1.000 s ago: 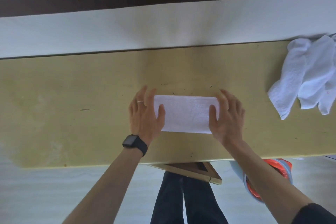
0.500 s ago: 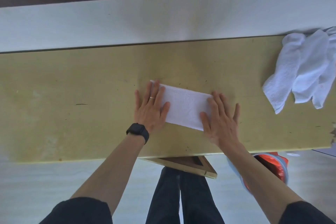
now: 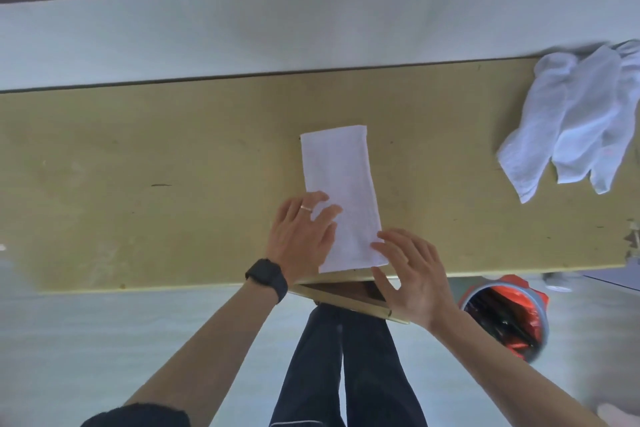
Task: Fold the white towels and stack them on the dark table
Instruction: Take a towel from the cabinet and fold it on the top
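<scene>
Head view, looking down on a yellowish desk (image 3: 156, 166). A folded white towel (image 3: 337, 184) lies flat as a narrow rectangle near the middle of the desk. Its long axis runs away from the person with a slight tilt, and its near end lies just inside the desk's front edge.

The left hand (image 3: 299, 239) rests palm down on the near left part of the towel, fingers straight and slightly spread, holding nothing. It wears a ring (image 3: 306, 207), and a black watch (image 3: 266, 279) sits on the wrist. The right hand (image 3: 412, 277) is also flat and uncurled; its fingertips touch the towel's near right corner, while the palm lies out over the desk's front edge.

A loose heap of unfolded white towels (image 3: 571, 125) lies at the right end of the desk, well apart from the folded one. Below the front edge are a wooden frame (image 3: 346, 298), the person's dark trouser legs (image 3: 346, 374), and a bin with an orange liner (image 3: 505, 319) on the floor to the right.
</scene>
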Action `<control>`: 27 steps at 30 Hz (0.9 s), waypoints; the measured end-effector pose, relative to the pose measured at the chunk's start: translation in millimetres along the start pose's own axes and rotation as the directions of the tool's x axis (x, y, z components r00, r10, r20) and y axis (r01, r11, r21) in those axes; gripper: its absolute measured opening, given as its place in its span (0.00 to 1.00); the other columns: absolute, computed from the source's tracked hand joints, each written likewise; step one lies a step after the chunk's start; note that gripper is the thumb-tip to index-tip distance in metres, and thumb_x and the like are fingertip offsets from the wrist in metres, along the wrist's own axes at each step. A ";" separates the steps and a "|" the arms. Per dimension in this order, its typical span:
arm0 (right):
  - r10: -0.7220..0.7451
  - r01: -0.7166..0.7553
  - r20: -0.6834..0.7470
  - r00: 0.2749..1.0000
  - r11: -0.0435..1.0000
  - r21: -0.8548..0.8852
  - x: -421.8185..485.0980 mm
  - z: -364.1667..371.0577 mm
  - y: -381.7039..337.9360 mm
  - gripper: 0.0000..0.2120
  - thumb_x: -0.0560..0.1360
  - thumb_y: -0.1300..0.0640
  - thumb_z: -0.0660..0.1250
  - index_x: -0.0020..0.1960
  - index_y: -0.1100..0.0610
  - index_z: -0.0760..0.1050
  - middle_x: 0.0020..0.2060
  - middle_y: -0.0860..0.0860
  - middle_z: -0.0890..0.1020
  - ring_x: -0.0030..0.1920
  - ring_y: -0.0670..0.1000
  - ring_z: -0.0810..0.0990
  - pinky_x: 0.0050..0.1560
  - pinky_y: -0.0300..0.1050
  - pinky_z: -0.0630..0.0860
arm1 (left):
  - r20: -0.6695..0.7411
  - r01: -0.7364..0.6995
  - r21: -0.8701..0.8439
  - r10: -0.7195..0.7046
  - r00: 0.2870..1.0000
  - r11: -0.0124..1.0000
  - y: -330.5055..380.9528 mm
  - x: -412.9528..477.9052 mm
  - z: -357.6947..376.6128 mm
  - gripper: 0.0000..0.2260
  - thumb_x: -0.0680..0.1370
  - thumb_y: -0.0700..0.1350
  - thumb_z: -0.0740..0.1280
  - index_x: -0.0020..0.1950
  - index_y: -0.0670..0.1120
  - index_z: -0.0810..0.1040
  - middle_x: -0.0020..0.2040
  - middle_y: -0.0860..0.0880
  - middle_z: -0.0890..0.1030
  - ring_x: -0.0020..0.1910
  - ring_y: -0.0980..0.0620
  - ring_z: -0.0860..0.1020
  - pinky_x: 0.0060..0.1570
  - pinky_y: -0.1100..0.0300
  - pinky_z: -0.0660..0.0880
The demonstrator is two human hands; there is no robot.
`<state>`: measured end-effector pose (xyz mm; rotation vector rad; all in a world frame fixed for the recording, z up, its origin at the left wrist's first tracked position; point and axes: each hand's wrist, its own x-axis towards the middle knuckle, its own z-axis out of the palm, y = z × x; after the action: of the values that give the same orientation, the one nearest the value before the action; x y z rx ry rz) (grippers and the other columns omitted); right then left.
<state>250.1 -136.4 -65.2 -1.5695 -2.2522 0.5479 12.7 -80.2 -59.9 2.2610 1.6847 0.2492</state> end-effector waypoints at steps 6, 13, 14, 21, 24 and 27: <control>-0.196 0.203 0.091 0.976 0.976 -0.082 -16.3 11.8 16.6 0.18 0.70 0.59 0.75 0.60 0.55 0.81 0.60 0.49 0.81 0.62 0.53 0.77 0.63 0.46 0.69 | 0.042 -0.242 0.089 0.239 0.970 0.966 -9.0 -76.4 24.6 0.15 0.73 0.54 0.72 0.55 0.49 0.76 0.59 0.49 0.74 0.56 0.46 0.75 0.62 0.51 0.72; -0.212 0.216 0.068 0.975 0.974 -0.062 -28.7 14.1 10.1 0.20 0.67 0.69 0.75 0.55 0.52 0.79 0.51 0.49 0.81 0.54 0.53 0.77 0.52 0.44 0.70 | -0.091 -0.250 0.151 0.266 0.960 0.956 1.3 -87.8 24.1 0.15 0.71 0.30 0.63 0.48 0.48 0.80 0.51 0.49 0.78 0.56 0.46 0.76 0.60 0.49 0.73; -0.207 0.211 0.068 0.976 0.976 -0.049 -28.7 13.4 10.1 0.19 0.68 0.68 0.75 0.55 0.52 0.80 0.51 0.49 0.82 0.54 0.53 0.78 0.51 0.44 0.70 | -0.088 -0.244 0.144 0.258 0.962 0.959 1.3 -89.1 23.0 0.14 0.72 0.31 0.64 0.48 0.48 0.80 0.51 0.49 0.79 0.56 0.46 0.76 0.60 0.49 0.74; -0.123 0.121 0.023 0.992 0.990 0.074 -20.3 -1.5 5.4 0.07 0.79 0.58 0.67 0.55 0.57 0.82 0.47 0.48 0.84 0.46 0.54 0.79 0.46 0.49 0.77 | 0.003 -0.143 -0.042 0.143 0.990 0.989 -6.3 -76.4 4.0 0.09 0.80 0.50 0.65 0.47 0.50 0.84 0.44 0.55 0.84 0.47 0.49 0.82 0.52 0.58 0.72; -0.035 0.040 -0.034 0.999 0.990 0.138 1.6 -16.5 -1.9 0.10 0.81 0.57 0.65 0.56 0.59 0.83 0.44 0.48 0.84 0.44 0.53 0.79 0.45 0.48 0.78 | 0.070 0.054 -0.170 -0.043 0.997 0.984 -0.9 -48.6 -25.5 0.12 0.79 0.52 0.64 0.49 0.50 0.86 0.41 0.53 0.84 0.44 0.49 0.81 0.46 0.58 0.73; 0.061 -0.048 -0.059 0.996 0.978 0.203 40.8 -31.3 -6.0 0.11 0.81 0.57 0.65 0.59 0.59 0.81 0.45 0.48 0.84 0.45 0.50 0.77 0.49 0.39 0.75 | 0.249 0.289 -0.326 -0.213 0.945 0.900 -2.1 -8.2 -56.1 0.12 0.82 0.52 0.63 0.59 0.52 0.83 0.48 0.53 0.83 0.50 0.51 0.79 0.51 0.55 0.75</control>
<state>246.9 -96.2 -32.7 -1.5281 -2.0411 0.7059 -9.5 -79.5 -7.7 1.7210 1.6450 0.2296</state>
